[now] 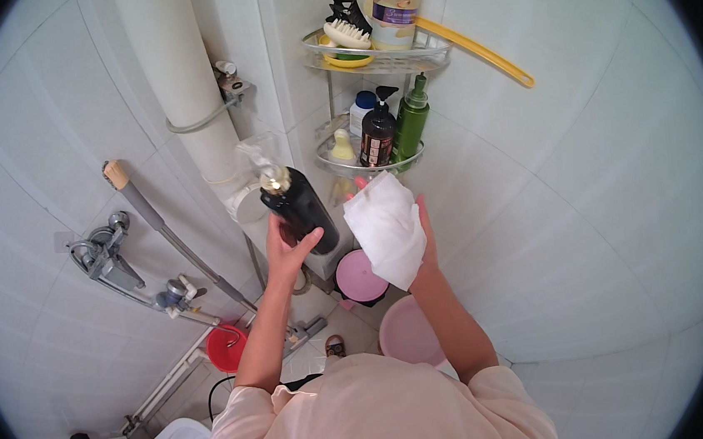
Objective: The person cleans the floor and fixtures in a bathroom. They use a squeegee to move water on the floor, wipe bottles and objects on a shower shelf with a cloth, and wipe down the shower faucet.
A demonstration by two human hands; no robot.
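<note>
My left hand grips a tall black bottle with a gold collar and a clear top, tilted away to the upper left. A folded white cloth lies over my right hand, covering most of the palm. Some fingertips show past the cloth's upper left edge and the thumb side shows at its right. Bottle and cloth are apart. Just beyond them, a metal corner shelf carries a dark pump bottle, a green bottle and a white jar with a blue cap.
On the upper shelf sit a white scalp brush and a large bottle; a yellow handle juts right. Left are a white pipe, a mop and a shower tap. Below stand a pink-lidded bin, pink basin and red bucket.
</note>
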